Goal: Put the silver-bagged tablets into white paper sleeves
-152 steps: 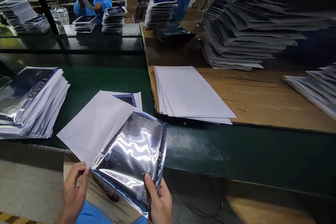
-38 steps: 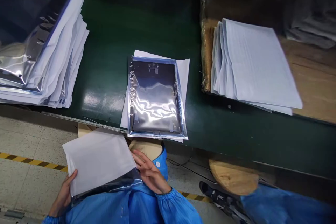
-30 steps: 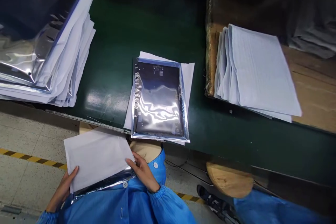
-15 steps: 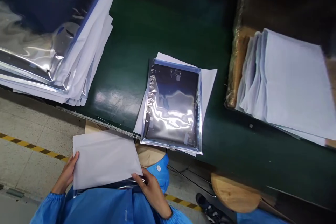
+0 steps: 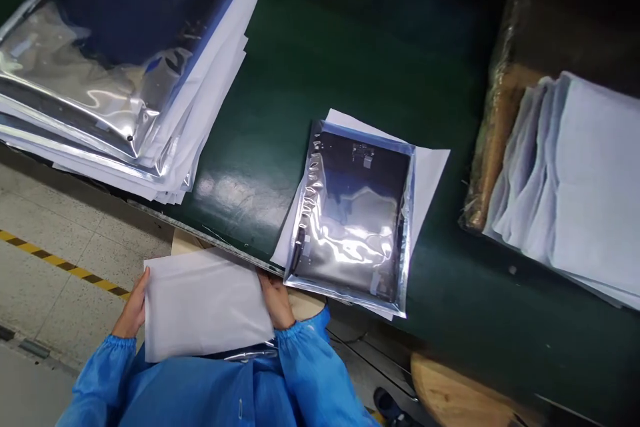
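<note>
A white sheet [image 5: 207,303] lies over my lap, below the edge of the table. A dark, shiny film-wrapped item [image 5: 250,351] shows in a strip under its near edge. My left hand [image 5: 133,307] grips the sheet's left edge, thumb on top and the other fingers hidden behind. At the right edge my right hand [image 5: 277,299] holds the sheet near its far corner, most of its fingers out of sight. Close by on the table, a flat dark panel in a clear silvery bag [image 5: 357,213] rests on a white sheet [image 5: 431,170], slightly overhanging the edge.
To the left, bagged panels [image 5: 130,40] are piled with white sheets between them. At the right, a stack of white sheets [image 5: 595,180] lies by a brown cardboard piece [image 5: 505,127]. A wooden stool [image 5: 455,390] stands below the green table [image 5: 300,47].
My right hand has moved from the sheet's near right corner to higher on its right edge. My left hand has shifted slightly up. The view has turned, moving the table things rightward.
</note>
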Demonstrator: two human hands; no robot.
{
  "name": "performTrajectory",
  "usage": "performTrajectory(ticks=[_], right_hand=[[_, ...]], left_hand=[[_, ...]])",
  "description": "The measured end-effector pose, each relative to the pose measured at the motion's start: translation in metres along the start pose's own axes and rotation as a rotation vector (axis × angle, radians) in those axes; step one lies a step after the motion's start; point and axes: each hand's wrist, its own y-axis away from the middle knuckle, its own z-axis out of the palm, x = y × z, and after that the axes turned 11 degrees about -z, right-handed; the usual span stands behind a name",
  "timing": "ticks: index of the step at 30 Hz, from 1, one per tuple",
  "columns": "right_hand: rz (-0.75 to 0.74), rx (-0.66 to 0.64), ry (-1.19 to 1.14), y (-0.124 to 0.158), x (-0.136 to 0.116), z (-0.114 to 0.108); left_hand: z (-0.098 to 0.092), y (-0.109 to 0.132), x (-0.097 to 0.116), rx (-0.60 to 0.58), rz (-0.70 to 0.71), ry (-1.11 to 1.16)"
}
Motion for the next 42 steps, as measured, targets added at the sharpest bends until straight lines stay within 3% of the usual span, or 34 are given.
performTrajectory(ticks=[5, 10, 16, 22, 25, 28, 31, 33, 37, 42], right_hand=[[0.056, 0.075, 0.038, 0.037, -0.004, -0.001], [0.138, -0.020, 0.000, 0.060, -0.013, 0.000], [0.270, -0.203, -0.125, 0.074, -0.013, -0.010], [0.248, -0.156, -0.002, 0.097, -0.027, -0.019], [0.215, -0.196, -0.018, 0.103, -0.037, -0.023], [0.195, -0.302, -0.158, 0.095, -0.040, -0.025], [0.174, -0.403, -0.251, 0.080, -0.042, -0.018], [0.219, -0.403, -0.263, 0.070, -0.045, -0.010], [0.270, -0.334, -0.220, 0.062, -0.056, 0.005], [0.158, -0.352, -0.293, 0.070, -0.065, 0.007]], left_hand=[[-0.011, 0.027, -0.023, 0.111, -0.010, -0.005], [-0.011, 0.045, -0.039, 0.228, 0.053, 0.015], [-0.005, 0.054, -0.053, 0.267, 0.010, 0.050], [-0.009, 0.065, -0.068, 0.249, -0.125, 0.075], [-0.011, 0.063, -0.059, 0.124, -0.262, 0.079], [-0.010, 0.055, -0.036, 0.057, -0.362, 0.067], [-0.011, 0.049, -0.011, 0.059, -0.352, 0.069], [-0.013, 0.052, 0.000, 0.067, -0.324, 0.074], [-0.019, 0.066, 0.007, 0.091, -0.326, 0.041], [-0.018, 0.068, 0.005, 0.123, -0.318, 0.028]])
